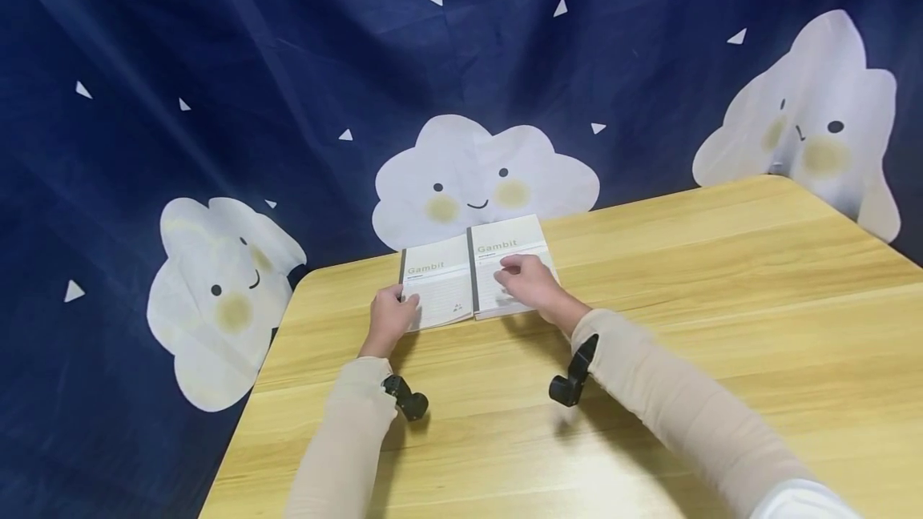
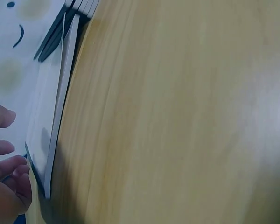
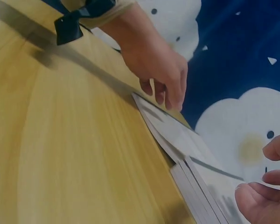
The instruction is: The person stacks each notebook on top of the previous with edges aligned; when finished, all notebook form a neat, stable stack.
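Two piles of white "Gambit" notebooks with dark spines lie side by side near the table's far edge. The left notebook (image 1: 438,287) is thin, its cover lifting slightly at the near edge in the right wrist view. Beside it, the right stack of notebooks (image 1: 508,232) is several copies thick. My left hand (image 1: 392,315) hangs at the left notebook's outer edge, fingers loosely bent downward. Over the right stack hovers my right hand (image 1: 535,283), its thumb and fingers apart with nothing between them, as the right wrist view shows.
The wooden table (image 1: 476,399) spreads toward me and to the right. Behind its far edge hangs a dark blue curtain (image 1: 490,62) printed with smiling clouds and white triangles. A black wrist camera (image 1: 573,379) sits on each sleeve.
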{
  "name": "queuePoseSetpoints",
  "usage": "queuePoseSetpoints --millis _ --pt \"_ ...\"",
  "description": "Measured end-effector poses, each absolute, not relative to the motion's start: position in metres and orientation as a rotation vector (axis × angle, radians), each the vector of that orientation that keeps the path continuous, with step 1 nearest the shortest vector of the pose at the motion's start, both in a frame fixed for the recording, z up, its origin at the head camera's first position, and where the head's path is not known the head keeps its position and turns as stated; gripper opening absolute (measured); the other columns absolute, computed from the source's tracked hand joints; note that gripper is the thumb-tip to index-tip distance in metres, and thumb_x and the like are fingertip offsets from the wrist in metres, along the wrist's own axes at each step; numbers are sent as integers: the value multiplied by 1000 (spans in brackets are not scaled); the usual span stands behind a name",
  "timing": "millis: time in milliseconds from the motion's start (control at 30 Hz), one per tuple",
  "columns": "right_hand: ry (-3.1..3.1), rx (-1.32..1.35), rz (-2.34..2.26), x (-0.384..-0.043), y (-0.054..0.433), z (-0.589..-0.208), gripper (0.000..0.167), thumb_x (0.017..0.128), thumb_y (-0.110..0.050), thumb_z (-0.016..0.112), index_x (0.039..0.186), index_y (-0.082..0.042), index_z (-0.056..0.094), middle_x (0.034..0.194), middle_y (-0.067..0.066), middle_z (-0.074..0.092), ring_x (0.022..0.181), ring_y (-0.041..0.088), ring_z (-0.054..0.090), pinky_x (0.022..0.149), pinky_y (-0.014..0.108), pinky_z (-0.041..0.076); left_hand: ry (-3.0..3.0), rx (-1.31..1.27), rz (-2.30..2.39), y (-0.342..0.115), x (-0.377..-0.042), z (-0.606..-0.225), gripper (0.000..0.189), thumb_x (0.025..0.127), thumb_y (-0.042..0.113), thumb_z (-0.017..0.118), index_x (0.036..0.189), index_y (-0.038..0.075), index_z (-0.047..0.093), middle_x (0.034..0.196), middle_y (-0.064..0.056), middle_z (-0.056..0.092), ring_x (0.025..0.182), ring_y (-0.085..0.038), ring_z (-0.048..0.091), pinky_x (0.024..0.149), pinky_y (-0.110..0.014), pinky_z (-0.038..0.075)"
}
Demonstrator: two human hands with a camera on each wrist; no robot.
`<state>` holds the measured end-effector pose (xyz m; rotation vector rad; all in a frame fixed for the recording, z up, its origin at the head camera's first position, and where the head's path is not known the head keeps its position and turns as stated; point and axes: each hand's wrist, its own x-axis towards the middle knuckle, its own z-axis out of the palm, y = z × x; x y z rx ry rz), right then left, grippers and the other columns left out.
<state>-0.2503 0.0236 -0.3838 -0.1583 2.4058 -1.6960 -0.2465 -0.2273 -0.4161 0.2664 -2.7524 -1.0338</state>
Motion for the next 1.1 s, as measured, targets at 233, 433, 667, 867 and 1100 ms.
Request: queuePoseSetpoints --millis 233,433,667,867,1100 --pt "2345 -203 -1693 -244 0 -383 47 93 -17 54 136 2 45 129 19 55 111 28 58 92 36 50 -2782 383 -1065 -240 -245 -420 26 87 19 60 70 2 49 74 -11 56 68 -21 47 60 -26 38" --pt "2334 -257 -1676 -239 -18 -385 48 93 -18 56 135 0 47 129 16 55 117 28 53 99 38 45 -2786 463 -1201 -241 -244 -416 38 89 19 58 116 -8 55 110 -23 56 98 -28 51 84 -38 47" --pt "2337 -312 -1605 -236 -37 -390 49 93 -21 56 135 0 46 133 18 52 123 31 49 102 41 42 -2767 518 -1304 -242 -243 -412 58 90 19 59 138 -6 40 133 -26 47 123 -34 45 101 -45 42" --pt "2381 -327 -1542 -233 -45 -391 52 92 -22 56 137 0 45 139 19 47 127 32 45 105 43 38 -2677 569 -1443 -243 -245 -412 57 90 16 59 138 -7 39 135 -24 44 126 -32 42 104 -43 40" --pt "2409 -328 -1523 -231 -47 -390 52 92 -22 57 137 0 45 143 15 44 134 31 37 111 44 30 -2572 615 -1593 -245 -247 -414 54 90 10 58 137 -8 40 134 -25 44 124 -32 45 104 -42 40"
